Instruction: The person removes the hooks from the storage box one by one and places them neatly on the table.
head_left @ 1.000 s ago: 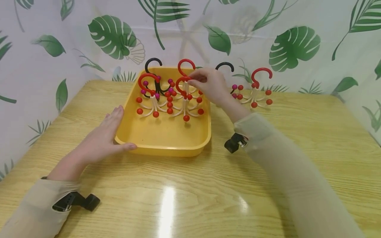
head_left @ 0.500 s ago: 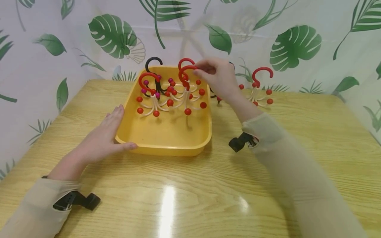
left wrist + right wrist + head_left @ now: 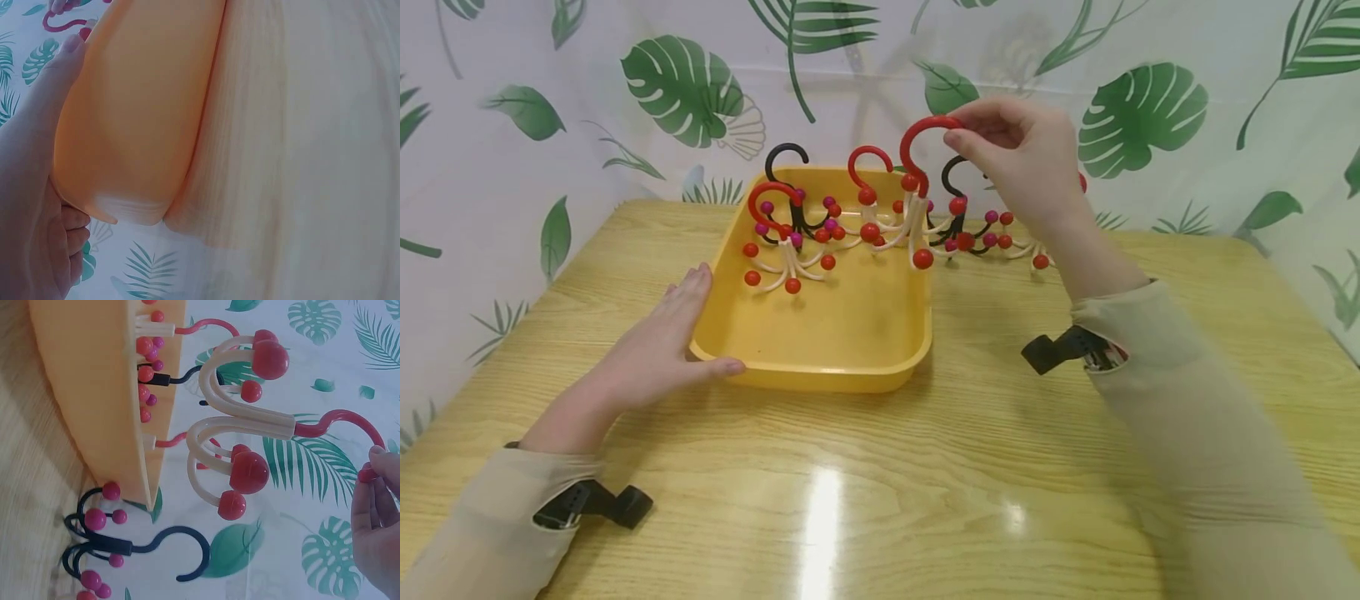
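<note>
My right hand (image 3: 1022, 162) pinches the tip of the red hook on a multi-prong hanger (image 3: 916, 212) with cream prongs and red ball ends. That hanger hangs upright in the air by the right wall of a yellow tray (image 3: 820, 375). In the right wrist view, thumb and fingers meet at the hook's end. My left hand (image 3: 655, 346) rests against the tray's near left corner, fingers straight along the side and thumb at the front rim. Two more red-hooked hangers (image 3: 788, 258) and a black hanger (image 3: 796, 208) with magenta balls stand inside the tray.
On the table to the right of the tray stands another black hanger (image 3: 112, 545) with magenta balls. Beside it is a red-and-cream hanger (image 3: 1040, 260), mostly hidden by my right hand. A leaf-patterned cloth (image 3: 880, 58) rises behind the wooden table (image 3: 737, 492).
My right hand has lifted the red-hooked hanger up from the tray's middle and carried it rightward to above the right wall. The left hand and the tray have stayed put.
</note>
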`<state>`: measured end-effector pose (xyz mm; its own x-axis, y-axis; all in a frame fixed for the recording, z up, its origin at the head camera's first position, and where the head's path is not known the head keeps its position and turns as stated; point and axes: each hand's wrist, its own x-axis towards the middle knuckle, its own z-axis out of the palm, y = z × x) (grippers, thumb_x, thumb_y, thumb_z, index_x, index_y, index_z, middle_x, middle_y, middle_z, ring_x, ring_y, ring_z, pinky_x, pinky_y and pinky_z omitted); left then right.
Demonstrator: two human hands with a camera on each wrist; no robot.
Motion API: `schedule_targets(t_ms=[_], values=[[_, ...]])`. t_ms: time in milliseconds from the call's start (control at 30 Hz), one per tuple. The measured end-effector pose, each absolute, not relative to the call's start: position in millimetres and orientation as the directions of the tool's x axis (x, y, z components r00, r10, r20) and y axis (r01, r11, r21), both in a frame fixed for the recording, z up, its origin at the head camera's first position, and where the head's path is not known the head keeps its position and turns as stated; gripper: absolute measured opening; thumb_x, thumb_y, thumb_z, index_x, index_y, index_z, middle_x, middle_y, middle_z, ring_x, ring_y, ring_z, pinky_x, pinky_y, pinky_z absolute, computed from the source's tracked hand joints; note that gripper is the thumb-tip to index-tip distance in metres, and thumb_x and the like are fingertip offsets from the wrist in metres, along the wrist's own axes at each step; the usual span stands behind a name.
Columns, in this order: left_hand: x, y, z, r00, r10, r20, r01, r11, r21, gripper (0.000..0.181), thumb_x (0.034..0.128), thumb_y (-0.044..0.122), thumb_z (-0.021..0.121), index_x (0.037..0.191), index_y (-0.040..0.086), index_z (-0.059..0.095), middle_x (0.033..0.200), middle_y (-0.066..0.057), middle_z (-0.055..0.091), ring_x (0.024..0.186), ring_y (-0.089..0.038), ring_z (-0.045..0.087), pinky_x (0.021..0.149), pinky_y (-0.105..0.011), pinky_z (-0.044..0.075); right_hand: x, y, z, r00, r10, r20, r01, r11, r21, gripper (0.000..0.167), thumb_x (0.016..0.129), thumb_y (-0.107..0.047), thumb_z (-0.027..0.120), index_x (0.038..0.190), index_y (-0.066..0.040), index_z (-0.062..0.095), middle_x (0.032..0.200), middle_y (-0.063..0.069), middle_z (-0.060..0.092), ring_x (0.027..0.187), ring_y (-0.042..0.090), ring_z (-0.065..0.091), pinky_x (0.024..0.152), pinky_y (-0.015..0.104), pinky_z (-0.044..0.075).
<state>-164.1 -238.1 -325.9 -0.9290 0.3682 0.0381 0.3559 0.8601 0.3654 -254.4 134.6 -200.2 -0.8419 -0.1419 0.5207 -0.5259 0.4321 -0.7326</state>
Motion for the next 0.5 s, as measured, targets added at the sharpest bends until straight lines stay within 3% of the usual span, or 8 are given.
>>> schedule_targets(t_ms=[233,500], values=[[-164.4,-238.6,-326.2,-0.932,0.362,0.032,0.348,0.863,0.367,0.114,0.0818,0.063,0.062,0.151,0.004,-0.008,0.158,-0.010,-0.008,0.145,-0.023,-0.005,0.117,-0.040,0.003,-246.8,157.9,-201.6,-0.861,-0.130,0.491,-0.491,0.462,-0.738,0.024,0.086,-0.018,0.072,0.106,-0.007,0.071,0.098,0.002,0.068,0.088,0.011,0.064,0.083,0.018,0.051],[-165.2,-239.1,-327.6,-0.931,0.362,0.038,0.351,0.864,0.361,0.115,0.0814,0.064,0.061,0.151,0.005,-0.007,0.159,-0.011,-0.007,0.145,-0.023,-0.005,0.117,-0.040,0.004,-244.8,187.2,-211.4,-0.885,-0.121,0.449,-0.445,0.504,-0.740,0.023,0.086,-0.018,0.073,0.106,-0.008,0.071,0.092,-0.005,0.068,0.084,0.009,0.064,0.075,0.014,0.049]])
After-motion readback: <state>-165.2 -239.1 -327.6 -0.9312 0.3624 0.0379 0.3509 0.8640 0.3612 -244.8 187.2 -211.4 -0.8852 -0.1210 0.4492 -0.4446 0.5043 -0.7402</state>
